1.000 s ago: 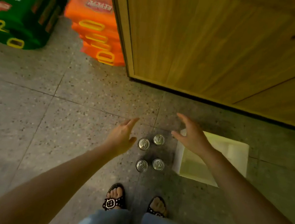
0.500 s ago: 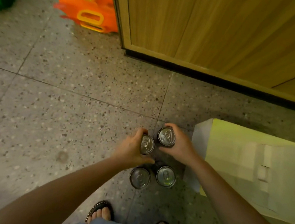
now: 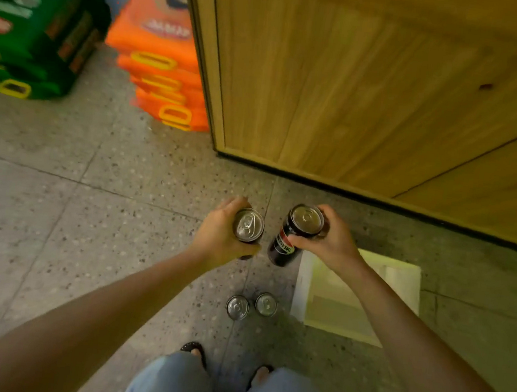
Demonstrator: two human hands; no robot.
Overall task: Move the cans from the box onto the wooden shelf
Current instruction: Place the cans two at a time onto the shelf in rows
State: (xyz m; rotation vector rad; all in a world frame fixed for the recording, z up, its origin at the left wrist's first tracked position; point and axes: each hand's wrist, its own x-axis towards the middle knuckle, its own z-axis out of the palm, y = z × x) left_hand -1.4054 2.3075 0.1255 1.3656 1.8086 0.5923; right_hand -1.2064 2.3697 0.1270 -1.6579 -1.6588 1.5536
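My left hand grips a dark can with a silver top, held upright above the floor. My right hand holds a second dark can with a red and white label, tilted slightly. Two more cans stand side by side on the speckled floor below my hands. A pale open box lies on the floor to their right; its inside looks empty. The wooden unit rises just beyond my hands; only its side panels show, no shelf surface.
Stacked orange crates sit against the wooden unit's left corner, and green crates stand further left. My legs and sandalled feet are at the bottom edge, close behind the floor cans.
Both hands closed on the two far cans and lifted them off the floor. My view has risen and tilted up, so the crates are back in sight.
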